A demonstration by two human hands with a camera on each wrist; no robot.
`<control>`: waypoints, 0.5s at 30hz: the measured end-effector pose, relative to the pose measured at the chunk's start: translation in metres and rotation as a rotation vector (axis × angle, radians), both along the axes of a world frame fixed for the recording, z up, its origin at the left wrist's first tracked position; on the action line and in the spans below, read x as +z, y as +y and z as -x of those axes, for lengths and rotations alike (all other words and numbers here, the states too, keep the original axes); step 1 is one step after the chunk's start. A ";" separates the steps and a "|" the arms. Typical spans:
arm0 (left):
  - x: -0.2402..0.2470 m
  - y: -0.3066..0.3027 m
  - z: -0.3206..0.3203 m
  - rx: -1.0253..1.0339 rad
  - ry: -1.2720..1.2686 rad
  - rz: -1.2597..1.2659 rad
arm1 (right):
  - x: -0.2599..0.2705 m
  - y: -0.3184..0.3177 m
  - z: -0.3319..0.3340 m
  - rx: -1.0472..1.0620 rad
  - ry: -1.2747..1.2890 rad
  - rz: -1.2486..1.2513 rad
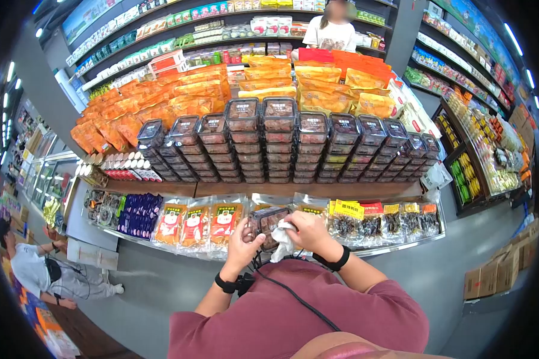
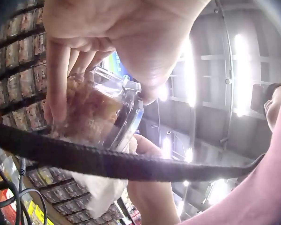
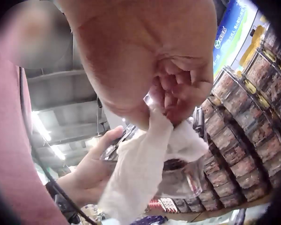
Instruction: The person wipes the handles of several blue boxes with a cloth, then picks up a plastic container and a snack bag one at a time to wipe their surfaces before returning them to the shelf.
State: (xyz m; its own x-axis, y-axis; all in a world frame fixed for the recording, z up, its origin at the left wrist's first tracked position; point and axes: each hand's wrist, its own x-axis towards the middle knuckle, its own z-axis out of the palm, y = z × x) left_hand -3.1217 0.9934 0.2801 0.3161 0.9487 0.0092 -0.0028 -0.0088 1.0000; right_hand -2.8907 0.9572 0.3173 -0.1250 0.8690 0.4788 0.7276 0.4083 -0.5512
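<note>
I judge this the wiping step, left grip (image 1: 240, 244) holding the box (image 1: 266, 222), right grip (image 1: 311, 230) pinching the cloth (image 1: 281, 244); the next stroke calls for steady support.

At twelve o'clock I see stocked wall shelves (image 1: 281, 11), a grey pillar (image 1: 404, 51) between one and two, a dark display rack (image 1: 455, 152) at three, smooth grey floor (image 1: 144, 287) at eight, bright strip lights (image 1: 11, 71) at ten and two.
</note>
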 end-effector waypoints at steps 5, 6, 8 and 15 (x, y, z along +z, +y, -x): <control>-0.011 0.012 0.005 0.032 -0.104 0.015 | 0.000 -0.007 0.023 0.212 -0.011 0.086; -0.011 0.021 0.004 0.027 -0.098 -0.020 | 0.002 -0.003 0.025 0.246 -0.040 0.087; -0.008 0.019 0.007 0.032 -0.069 0.019 | 0.004 -0.002 0.032 0.268 -0.032 0.080; -0.019 0.013 0.014 -0.025 -0.040 -0.075 | 0.010 0.010 0.058 0.360 0.002 -0.039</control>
